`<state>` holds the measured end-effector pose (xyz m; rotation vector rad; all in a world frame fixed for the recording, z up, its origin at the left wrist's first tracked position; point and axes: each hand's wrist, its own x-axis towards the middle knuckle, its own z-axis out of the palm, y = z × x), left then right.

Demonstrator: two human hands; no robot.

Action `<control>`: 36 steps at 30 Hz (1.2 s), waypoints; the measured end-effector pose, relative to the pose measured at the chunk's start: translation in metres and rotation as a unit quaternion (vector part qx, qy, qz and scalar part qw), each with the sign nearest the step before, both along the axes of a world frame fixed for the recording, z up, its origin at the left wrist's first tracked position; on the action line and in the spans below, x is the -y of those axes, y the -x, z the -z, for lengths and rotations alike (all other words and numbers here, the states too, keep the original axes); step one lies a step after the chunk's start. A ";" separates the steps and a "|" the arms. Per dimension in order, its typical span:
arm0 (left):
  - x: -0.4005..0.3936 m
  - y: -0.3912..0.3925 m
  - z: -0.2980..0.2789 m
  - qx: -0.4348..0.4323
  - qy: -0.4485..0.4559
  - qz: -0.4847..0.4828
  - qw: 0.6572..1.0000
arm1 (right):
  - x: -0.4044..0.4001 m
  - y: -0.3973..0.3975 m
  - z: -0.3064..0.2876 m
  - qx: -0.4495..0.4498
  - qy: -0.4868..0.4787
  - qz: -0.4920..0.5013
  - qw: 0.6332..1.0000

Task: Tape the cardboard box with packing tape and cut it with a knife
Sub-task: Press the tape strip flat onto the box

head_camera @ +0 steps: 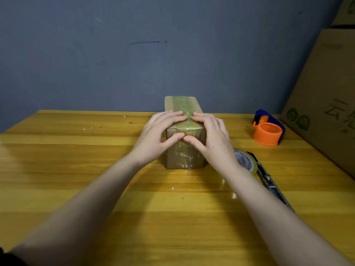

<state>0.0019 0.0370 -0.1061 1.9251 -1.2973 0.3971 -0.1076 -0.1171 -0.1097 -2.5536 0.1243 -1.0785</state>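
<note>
A small cardboard box stands on the wooden table, with glossy tape running along its top and down its near face. My left hand lies over the box's near left top edge, fingers straight on the top and thumb pressing the front. Mirroring it on the right edge is my right hand, thumb on the front face beside the left thumb. A roll of clear packing tape lies just right of my right wrist. Beside the roll, a utility knife lies on the table.
An orange and blue tape dispenser sits at the back right. A large cardboard carton leans along the table's right side. A grey wall stands right behind the table. A strip of clear tape glints on the table in front of the box.
</note>
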 end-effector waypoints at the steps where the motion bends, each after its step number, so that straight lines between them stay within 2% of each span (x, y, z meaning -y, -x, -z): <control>1: -0.001 0.000 0.000 0.002 -0.008 0.002 1.000 | 0.001 0.000 0.001 -0.003 0.008 -0.001 1.000; 11: -0.007 -0.003 -0.004 0.030 -0.070 0.006 0.997 | 0.002 0.007 0.001 -0.044 0.122 0.034 0.991; 13: -0.008 -0.003 -0.006 0.034 -0.093 0.001 0.995 | 0.001 0.007 -0.001 -0.060 0.110 0.030 0.992; 15: -0.009 -0.004 -0.008 0.041 -0.113 0.000 0.993 | -0.001 0.007 -0.002 -0.069 0.055 0.014 0.996; 18: -0.010 -0.004 -0.009 0.020 -0.116 0.016 0.993 | -0.011 0.005 -0.006 -0.028 -0.047 0.002 0.998; 20: -0.010 -0.002 -0.010 -0.017 -0.090 0.030 0.995 | -0.018 0.001 -0.009 -0.012 -0.071 0.028 0.997; 24: -0.008 -0.004 -0.009 -0.056 -0.057 0.031 0.996 | -0.022 -0.005 -0.005 0.015 -0.065 0.050 0.996; 31: -0.004 -0.001 -0.005 -0.030 -0.035 0.017 0.999 | -0.015 -0.006 0.000 0.023 -0.041 0.036 0.998; 36: -0.006 -0.004 -0.005 -0.015 -0.059 0.023 0.998 | -0.006 -0.003 0.002 0.003 0.018 0.035 0.999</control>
